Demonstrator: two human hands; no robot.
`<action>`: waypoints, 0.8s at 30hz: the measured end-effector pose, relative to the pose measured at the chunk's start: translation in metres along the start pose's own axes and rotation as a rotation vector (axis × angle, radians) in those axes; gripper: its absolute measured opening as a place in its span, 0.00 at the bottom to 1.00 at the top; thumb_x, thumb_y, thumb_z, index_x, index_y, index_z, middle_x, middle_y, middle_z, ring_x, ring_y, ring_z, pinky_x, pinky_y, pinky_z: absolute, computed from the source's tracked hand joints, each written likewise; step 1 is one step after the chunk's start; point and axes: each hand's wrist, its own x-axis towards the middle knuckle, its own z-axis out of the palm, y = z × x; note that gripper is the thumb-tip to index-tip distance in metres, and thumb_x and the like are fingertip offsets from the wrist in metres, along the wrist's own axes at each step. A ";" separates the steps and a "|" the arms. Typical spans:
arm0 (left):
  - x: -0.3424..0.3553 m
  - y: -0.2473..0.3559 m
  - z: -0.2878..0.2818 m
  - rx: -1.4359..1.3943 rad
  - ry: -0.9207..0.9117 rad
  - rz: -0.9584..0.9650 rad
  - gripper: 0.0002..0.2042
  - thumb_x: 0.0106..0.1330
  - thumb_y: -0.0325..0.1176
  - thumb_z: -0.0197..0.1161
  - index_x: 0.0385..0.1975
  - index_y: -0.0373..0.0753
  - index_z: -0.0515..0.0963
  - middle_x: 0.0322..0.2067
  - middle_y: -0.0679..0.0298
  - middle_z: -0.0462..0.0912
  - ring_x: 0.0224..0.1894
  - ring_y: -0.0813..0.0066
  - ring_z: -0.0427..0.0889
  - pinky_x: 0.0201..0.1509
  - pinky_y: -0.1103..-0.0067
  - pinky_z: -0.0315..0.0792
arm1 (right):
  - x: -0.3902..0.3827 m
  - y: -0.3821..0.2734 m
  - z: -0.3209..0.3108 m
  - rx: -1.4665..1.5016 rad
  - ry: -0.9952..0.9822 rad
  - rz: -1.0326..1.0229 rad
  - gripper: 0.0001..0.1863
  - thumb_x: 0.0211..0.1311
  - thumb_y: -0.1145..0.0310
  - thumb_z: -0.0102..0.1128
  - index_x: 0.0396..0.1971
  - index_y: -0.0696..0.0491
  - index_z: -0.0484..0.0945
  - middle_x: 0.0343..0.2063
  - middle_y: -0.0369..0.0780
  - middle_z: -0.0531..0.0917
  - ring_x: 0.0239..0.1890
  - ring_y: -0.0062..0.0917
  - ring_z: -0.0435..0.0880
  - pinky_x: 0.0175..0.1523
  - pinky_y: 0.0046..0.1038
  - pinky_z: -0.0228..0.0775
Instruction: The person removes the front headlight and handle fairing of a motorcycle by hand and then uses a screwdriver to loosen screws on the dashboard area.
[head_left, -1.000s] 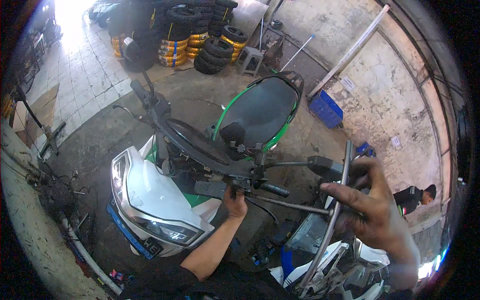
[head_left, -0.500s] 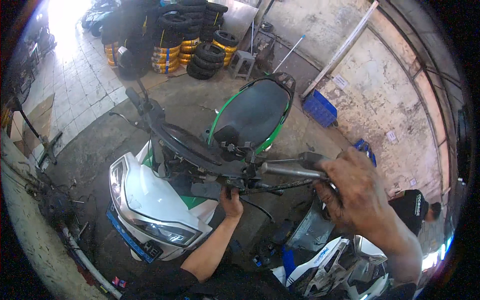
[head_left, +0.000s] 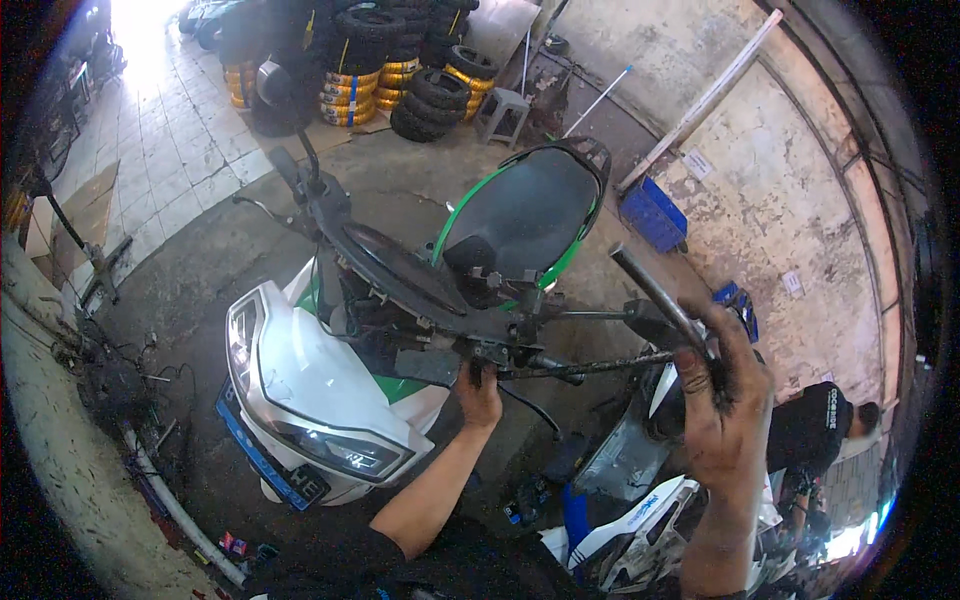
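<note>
Handlebar [head_left: 440,290]: bare dark metal, stripped of covers, on the green-and-white scooter [head_left: 330,400].
Left hand [head_left: 480,390]: clenched on the handlebar's underside, at its middle.
Right hand [head_left: 725,410]: grimy, gripping a thin grey metal rod [head_left: 655,290], tilted, right of the handlebar.
Seat [head_left: 525,210]: black, smooth, behind the handlebar.
Tyres [head_left: 400,60]: stacked, far behind.

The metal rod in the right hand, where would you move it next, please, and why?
Probably bring the metal rod down toward the handlebar. The right hand holds it raised and tilted above the bar, while the left hand grips the fitting at the bar's middle.
</note>
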 end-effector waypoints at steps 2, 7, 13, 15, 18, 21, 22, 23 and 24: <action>0.000 -0.005 -0.001 -0.046 -0.060 -0.017 0.25 0.63 0.51 0.55 0.44 0.32 0.72 0.38 0.59 0.78 0.39 0.69 0.74 0.44 0.72 0.66 | 0.009 -0.002 -0.013 0.102 -0.141 0.082 0.15 0.59 0.64 0.59 0.44 0.54 0.78 0.28 0.48 0.82 0.30 0.39 0.82 0.39 0.31 0.71; 0.001 -0.030 -0.009 0.078 -0.129 -0.020 0.22 0.64 0.51 0.51 0.36 0.33 0.75 0.31 0.58 0.78 0.34 0.67 0.74 0.40 0.70 0.66 | 0.040 0.012 -0.032 0.121 -0.568 -0.144 0.18 0.52 0.65 0.66 0.44 0.54 0.79 0.32 0.47 0.82 0.32 0.37 0.83 0.39 0.32 0.71; 0.003 -0.029 0.002 0.102 -0.059 0.079 0.25 0.64 0.54 0.46 0.31 0.32 0.74 0.29 0.59 0.76 0.31 0.66 0.73 0.37 0.70 0.66 | 0.053 0.035 -0.004 0.610 -0.637 -0.058 0.17 0.53 0.69 0.66 0.42 0.58 0.79 0.33 0.41 0.83 0.38 0.27 0.82 0.43 0.26 0.72; 0.011 -0.015 0.006 0.033 0.038 0.201 0.27 0.62 0.56 0.48 0.36 0.31 0.74 0.33 0.58 0.77 0.33 0.66 0.75 0.39 0.71 0.68 | 0.053 0.021 -0.004 0.742 -0.646 0.028 0.17 0.53 0.70 0.66 0.43 0.58 0.78 0.33 0.40 0.82 0.38 0.27 0.81 0.43 0.26 0.72; 0.001 -0.022 0.015 -0.056 0.020 0.267 0.28 0.61 0.56 0.52 0.43 0.31 0.70 0.31 0.61 0.77 0.32 0.70 0.75 0.38 0.73 0.68 | 0.040 0.013 -0.005 0.881 -0.487 0.138 0.15 0.52 0.77 0.63 0.42 0.59 0.80 0.31 0.42 0.82 0.35 0.29 0.81 0.41 0.27 0.71; 0.005 -0.023 0.008 -0.034 0.056 0.246 0.29 0.60 0.57 0.52 0.42 0.32 0.72 0.32 0.59 0.78 0.33 0.67 0.76 0.38 0.73 0.69 | 0.048 0.019 0.000 0.756 -0.702 -0.341 0.11 0.50 0.77 0.56 0.35 0.61 0.83 0.30 0.45 0.81 0.30 0.31 0.79 0.36 0.27 0.68; 0.008 -0.020 0.008 -0.028 0.070 0.261 0.29 0.60 0.57 0.52 0.42 0.32 0.72 0.32 0.59 0.78 0.33 0.67 0.76 0.38 0.73 0.69 | 0.052 0.021 0.001 0.766 -0.706 -0.360 0.11 0.50 0.77 0.56 0.35 0.61 0.83 0.30 0.45 0.81 0.30 0.31 0.79 0.36 0.27 0.68; 0.010 -0.016 0.007 -0.044 0.071 0.259 0.28 0.60 0.56 0.52 0.40 0.32 0.73 0.31 0.59 0.77 0.32 0.67 0.76 0.37 0.73 0.69 | 0.058 0.025 0.002 0.802 -0.817 -0.313 0.13 0.52 0.74 0.54 0.36 0.62 0.83 0.31 0.47 0.82 0.32 0.32 0.79 0.38 0.28 0.69; 0.012 -0.014 0.007 -0.066 0.075 0.260 0.27 0.60 0.56 0.52 0.37 0.32 0.74 0.29 0.60 0.77 0.31 0.67 0.76 0.36 0.73 0.69 | 0.064 0.029 0.002 0.829 -0.929 -0.268 0.15 0.54 0.70 0.52 0.37 0.62 0.82 0.33 0.48 0.82 0.34 0.34 0.80 0.40 0.29 0.70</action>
